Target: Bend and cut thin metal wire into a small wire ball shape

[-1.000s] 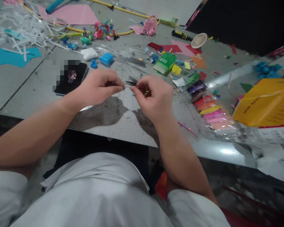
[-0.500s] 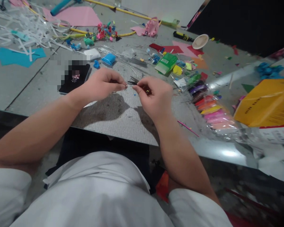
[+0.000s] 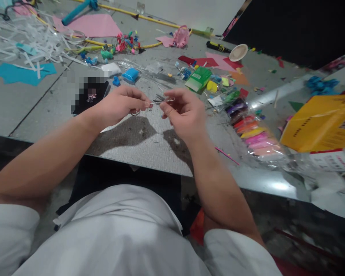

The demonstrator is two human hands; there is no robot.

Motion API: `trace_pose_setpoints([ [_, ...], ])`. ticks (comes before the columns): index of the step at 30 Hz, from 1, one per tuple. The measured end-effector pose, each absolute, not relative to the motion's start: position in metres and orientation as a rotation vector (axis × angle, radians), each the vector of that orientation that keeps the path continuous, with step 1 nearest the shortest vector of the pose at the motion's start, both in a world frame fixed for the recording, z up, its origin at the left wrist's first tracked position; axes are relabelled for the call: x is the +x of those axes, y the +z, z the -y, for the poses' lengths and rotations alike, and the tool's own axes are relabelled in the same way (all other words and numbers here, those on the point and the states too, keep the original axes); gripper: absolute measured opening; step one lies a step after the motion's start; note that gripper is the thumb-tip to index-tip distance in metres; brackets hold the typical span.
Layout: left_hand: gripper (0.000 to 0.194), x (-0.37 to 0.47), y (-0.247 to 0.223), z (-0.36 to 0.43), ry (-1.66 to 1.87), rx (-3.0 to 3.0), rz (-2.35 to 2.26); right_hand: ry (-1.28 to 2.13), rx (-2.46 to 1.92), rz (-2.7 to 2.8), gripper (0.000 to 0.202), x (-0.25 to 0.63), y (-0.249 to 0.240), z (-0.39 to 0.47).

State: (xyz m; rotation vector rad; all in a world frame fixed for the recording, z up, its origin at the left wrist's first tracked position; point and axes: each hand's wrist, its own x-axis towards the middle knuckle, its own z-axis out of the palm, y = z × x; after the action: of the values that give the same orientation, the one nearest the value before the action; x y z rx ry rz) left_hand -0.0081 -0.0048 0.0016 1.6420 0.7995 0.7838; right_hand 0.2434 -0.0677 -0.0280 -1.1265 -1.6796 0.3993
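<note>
My left hand [image 3: 120, 105] is closed, with thumb and forefinger pinching one end of a thin silvery wire piece [image 3: 158, 102]. A small metal ring [image 3: 135, 113] hangs under those fingers; whether it joins the wire is hard to make out. Opposite, my right hand [image 3: 185, 111] has its thumb and fingers around the wire's other end, where a small loop shows between them. Both hands are just above the grey table. Dark thin tips, blurred, show behind the wire between the hands. A blue clay packet [image 3: 130, 74] lies beyond my left hand.
A phone [image 3: 89, 96] lies beside my left wrist. Colourful clay packets [image 3: 255, 134] and a yellow packet [image 3: 322, 122] are at the right. A green box [image 3: 199, 78] stands beyond my right hand. White paper strips [image 3: 43, 38] cover the far left.
My right hand's fingers have loosened and spread a little, so the wire's looped end now shows. A metal ring has come into sight below my left hand. The view has shifted slightly.
</note>
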Motion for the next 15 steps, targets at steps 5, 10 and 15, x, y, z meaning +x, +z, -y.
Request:
trace_pose_setpoints([
  [5, 0.030, -0.010, 0.004, 0.006, 0.714, 1.582, -0.724, 0.771, -0.982, 1.528, 0.042, 0.243, -0.024, 0.061],
  [10, 0.032, -0.006, 0.004, 0.009, 0.703, 1.539, -0.718, 0.873, -0.945, 1.542, 0.042, 0.241, -0.017, 0.066],
  [15, 0.025, -0.004, 0.005, 0.013, 0.708, 1.418, -0.653, 0.794, -0.913, 1.583, 0.053, 0.235, -0.022, 0.070],
])
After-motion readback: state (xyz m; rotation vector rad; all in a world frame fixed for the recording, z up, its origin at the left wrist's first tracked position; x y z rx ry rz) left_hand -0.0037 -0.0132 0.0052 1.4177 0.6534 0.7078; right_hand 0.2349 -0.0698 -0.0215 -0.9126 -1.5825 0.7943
